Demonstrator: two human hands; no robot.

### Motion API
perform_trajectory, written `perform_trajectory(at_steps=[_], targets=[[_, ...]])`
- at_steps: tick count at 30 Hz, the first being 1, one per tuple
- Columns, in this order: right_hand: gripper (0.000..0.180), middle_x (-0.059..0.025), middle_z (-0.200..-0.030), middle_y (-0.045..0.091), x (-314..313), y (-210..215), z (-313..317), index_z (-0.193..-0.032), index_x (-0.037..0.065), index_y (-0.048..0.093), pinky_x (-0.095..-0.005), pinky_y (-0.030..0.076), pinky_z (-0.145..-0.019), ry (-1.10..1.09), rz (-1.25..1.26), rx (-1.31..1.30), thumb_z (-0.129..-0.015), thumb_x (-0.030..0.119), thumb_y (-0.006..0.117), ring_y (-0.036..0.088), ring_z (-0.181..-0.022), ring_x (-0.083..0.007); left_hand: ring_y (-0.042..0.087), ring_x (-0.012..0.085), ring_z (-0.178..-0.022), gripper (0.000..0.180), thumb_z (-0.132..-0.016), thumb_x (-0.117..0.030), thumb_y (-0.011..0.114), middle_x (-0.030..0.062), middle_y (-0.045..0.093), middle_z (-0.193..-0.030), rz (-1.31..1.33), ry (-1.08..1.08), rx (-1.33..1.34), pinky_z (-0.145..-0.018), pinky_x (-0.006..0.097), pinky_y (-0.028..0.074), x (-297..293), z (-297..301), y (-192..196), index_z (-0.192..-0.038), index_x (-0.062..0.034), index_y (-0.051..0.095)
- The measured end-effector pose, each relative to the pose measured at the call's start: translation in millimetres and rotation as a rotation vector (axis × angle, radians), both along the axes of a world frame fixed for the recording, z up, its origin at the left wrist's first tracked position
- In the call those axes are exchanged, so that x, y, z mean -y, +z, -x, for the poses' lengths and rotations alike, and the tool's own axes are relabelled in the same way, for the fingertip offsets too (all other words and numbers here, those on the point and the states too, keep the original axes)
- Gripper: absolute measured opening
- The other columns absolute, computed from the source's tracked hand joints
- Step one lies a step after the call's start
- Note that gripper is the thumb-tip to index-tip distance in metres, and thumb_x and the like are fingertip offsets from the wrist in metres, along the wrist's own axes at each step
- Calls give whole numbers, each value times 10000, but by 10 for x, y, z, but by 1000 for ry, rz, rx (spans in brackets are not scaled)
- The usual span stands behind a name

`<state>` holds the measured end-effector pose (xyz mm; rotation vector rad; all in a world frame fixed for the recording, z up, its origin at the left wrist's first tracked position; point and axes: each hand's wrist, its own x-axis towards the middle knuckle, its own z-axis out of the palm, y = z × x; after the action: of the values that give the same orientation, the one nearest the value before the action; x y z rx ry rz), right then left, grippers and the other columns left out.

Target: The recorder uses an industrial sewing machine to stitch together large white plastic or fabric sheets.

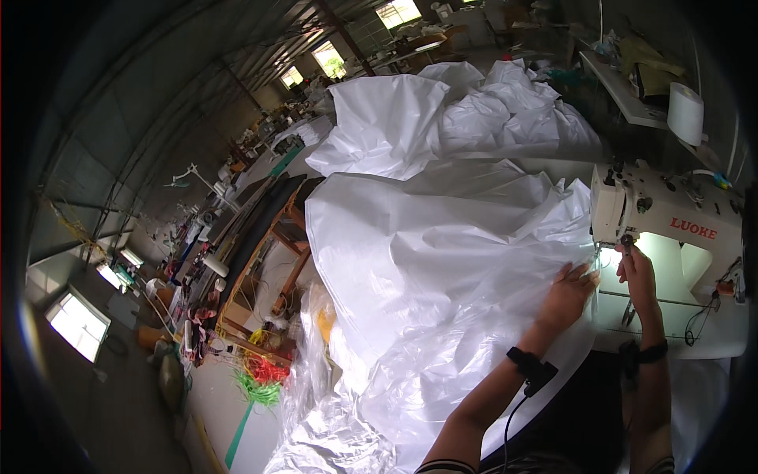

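A white sewing machine (pixel 659 209) stands at the right with its lamp lit. White plastic sheeting (pixel 442 229) spreads from the machine leftward in large folds. My left hand (pixel 567 298) lies on the sheeting just left of the needle area, its fingers stretched out and touching the surface. Under the machine head my right hand (pixel 638 276) is raised, fingers bent and closed around a small dark part (pixel 627 239) whose kind I cannot make out. The needle tip is too small to tell.
More white sheeting (pixel 513 118) is heaped behind the machine. A thread cone (pixel 685 114) stands at the upper right. Clear crumpled plastic (pixel 328 442) lies at the lower left of the sheeting, beside green and red strands (pixel 260 383). A wooden frame (pixel 264 272) stands farther left.
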<state>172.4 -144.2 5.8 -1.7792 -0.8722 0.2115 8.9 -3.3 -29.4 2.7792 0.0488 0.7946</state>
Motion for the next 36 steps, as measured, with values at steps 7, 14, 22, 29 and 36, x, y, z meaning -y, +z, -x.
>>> perform_trajectory(at_steps=[7, 14, 22, 29, 36], targets=[[113, -80, -713, 672, -107, 119, 78, -859, 70, 627, -406, 508, -645, -94, 137, 394, -907, 116, 536, 669, -688, -283, 483, 198, -1347, 376, -915, -109, 502, 1, 580, -1396, -134, 43, -86, -1144, 460, 316, -64, 62, -54, -1276, -132, 604], [215, -79, -719, 673, 14, 247, 106, -822, 61, 596, -418, 508, -669, -145, 130, 424, -965, 193, 504, 666, -703, -306, 517, 200, -1312, 374, -888, -99, 555, -13, 610, -1354, -94, -6, -83, -1128, 452, 331, 131, 138, 94, -1252, -161, 615], [239, -101, -693, 655, 195, 245, 297, -867, 65, 618, -426, 508, -654, -160, 162, 426, -988, 245, 518, 656, -671, -316, 537, 209, -1293, 387, -872, -44, 559, -16, 625, -1327, -80, -15, -66, -1134, 458, 324, 204, 224, 147, -1235, -160, 628], [292, -73, -647, 655, 1094, 174, 1305, -858, 60, 661, -349, 526, -612, 276, 368, -79, -996, 296, 556, 669, -594, -237, 610, 272, -1075, 407, -791, -118, 707, 52, 642, -1232, 204, 214, 74, -1019, 493, 397, 773, 1457, 135, -1190, -100, 631], [592, -142, -1032, 706, 1293, -340, 1877, -1281, 21, 578, -354, 512, -857, 539, 475, -418, -967, 522, 553, 677, -957, -267, 611, 222, -904, 214, -790, -133, 728, -19, 644, -990, -40, 454, -106, -852, 416, 424, 897, 2170, -307, -993, -138, 659]])
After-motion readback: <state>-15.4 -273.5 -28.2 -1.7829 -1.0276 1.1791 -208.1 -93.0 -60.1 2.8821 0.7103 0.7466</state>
